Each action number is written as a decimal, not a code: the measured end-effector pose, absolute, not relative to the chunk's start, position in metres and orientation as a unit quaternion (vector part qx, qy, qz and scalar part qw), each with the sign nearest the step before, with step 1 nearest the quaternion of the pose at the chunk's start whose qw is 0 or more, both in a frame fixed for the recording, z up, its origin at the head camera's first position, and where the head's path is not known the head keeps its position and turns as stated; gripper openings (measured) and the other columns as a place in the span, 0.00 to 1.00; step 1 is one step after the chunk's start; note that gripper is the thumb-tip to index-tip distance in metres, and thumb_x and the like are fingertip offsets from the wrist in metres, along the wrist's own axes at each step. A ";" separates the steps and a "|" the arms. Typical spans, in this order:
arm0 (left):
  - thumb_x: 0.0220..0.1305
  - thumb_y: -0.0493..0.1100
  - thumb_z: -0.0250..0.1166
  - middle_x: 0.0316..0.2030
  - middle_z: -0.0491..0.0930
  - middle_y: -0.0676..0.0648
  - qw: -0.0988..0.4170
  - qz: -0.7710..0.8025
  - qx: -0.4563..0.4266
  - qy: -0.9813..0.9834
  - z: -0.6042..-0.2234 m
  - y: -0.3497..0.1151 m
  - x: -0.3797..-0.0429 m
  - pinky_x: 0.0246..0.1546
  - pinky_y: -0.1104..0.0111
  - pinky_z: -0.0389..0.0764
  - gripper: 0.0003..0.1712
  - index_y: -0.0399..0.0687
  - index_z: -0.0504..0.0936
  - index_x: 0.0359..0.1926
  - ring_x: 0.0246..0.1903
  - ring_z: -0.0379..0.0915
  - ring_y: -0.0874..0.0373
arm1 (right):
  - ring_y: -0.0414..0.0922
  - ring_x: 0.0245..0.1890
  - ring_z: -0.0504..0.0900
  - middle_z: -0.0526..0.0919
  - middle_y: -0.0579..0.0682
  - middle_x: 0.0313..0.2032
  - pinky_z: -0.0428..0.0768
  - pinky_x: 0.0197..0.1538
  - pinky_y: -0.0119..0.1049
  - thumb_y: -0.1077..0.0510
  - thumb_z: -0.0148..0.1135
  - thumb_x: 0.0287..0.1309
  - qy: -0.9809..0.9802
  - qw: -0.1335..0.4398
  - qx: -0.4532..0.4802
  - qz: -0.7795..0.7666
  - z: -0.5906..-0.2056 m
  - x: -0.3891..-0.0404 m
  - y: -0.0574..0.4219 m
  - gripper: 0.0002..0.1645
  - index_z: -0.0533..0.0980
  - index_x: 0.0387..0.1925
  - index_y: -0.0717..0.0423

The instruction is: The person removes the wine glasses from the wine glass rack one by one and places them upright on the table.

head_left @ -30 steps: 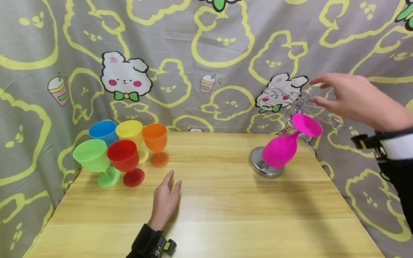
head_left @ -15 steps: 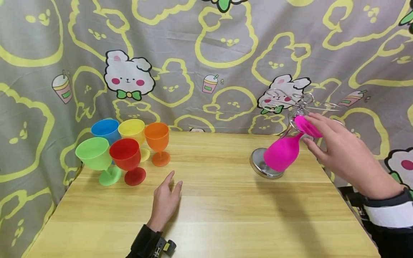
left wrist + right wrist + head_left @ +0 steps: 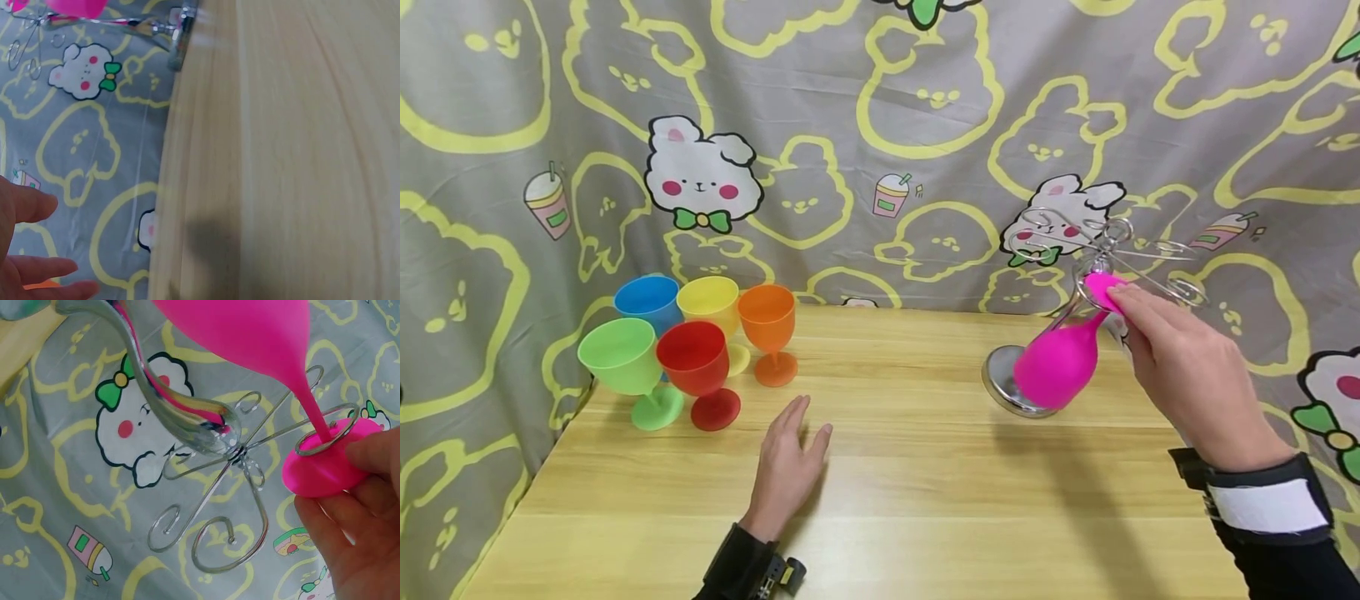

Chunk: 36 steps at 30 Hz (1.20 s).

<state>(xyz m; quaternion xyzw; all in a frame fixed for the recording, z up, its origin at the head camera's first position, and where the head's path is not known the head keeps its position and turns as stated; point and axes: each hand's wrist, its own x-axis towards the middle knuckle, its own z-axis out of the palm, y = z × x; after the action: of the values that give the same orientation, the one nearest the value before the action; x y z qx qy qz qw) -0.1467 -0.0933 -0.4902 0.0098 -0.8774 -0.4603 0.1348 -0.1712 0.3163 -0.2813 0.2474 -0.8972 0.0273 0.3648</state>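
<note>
A pink goblet [image 3: 1057, 367] hangs upside down and tilted on a chrome glass rack [image 3: 1015, 379]. Its stem passes through one of the rack's wire loops, as the right wrist view shows. My right hand [image 3: 1195, 375] pinches the goblet's round foot [image 3: 325, 469] between thumb and fingers. Over the table's middle left, my left hand [image 3: 786, 471] holds nothing, its fingers loosely extended. Nearest to it stand a red goblet [image 3: 694, 360] and an orange goblet [image 3: 767, 321].
Green [image 3: 620, 358], blue [image 3: 647, 302] and yellow [image 3: 709, 302] goblets stand upright with the red and orange ones at the table's left. Other curled wire arms [image 3: 228, 550] spread from the rack's top. A patterned curtain [image 3: 820, 100] rises right behind the wooden table [image 3: 895, 533].
My right hand has come down from above the rack's wire arms to the pink goblet's foot and now pinches it. My left hand has barely moved.
</note>
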 end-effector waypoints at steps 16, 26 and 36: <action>0.63 0.54 0.69 0.68 0.69 0.38 0.169 -0.348 -0.004 -0.922 -0.490 -0.092 -0.139 0.65 0.41 0.66 0.39 0.41 0.71 0.70 0.68 0.61 0.39 | 0.64 0.51 0.82 0.82 0.61 0.56 0.81 0.45 0.64 0.76 0.69 0.51 -0.886 0.370 0.278 0.036 -0.269 -0.199 0.301 0.35 0.77 0.62 0.57; 0.62 0.56 0.69 0.68 0.69 0.37 0.160 -0.332 0.000 -0.930 -0.490 -0.092 -0.139 0.66 0.41 0.64 0.40 0.41 0.70 0.70 0.68 0.60 0.40 | 0.64 0.43 0.84 0.82 0.60 0.56 0.79 0.41 0.65 0.70 0.59 0.63 -0.900 0.379 0.206 0.057 -0.266 -0.202 0.327 0.27 0.77 0.63 0.54; 0.63 0.57 0.68 0.68 0.68 0.37 0.154 -0.328 0.000 -0.932 -0.491 -0.090 -0.139 0.66 0.41 0.64 0.41 0.41 0.70 0.70 0.68 0.60 0.39 | 0.62 0.52 0.82 0.82 0.62 0.55 0.78 0.58 0.52 0.69 0.59 0.63 -0.894 0.411 0.176 0.036 -0.260 -0.159 0.330 0.26 0.78 0.62 0.55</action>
<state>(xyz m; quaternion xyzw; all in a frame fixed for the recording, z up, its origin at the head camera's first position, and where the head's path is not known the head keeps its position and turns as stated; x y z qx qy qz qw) -0.1395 -0.0905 -0.4913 0.0004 -0.9321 -0.3279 0.1539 -0.1593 0.3299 -0.2602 0.1764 -0.8938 0.0364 0.4107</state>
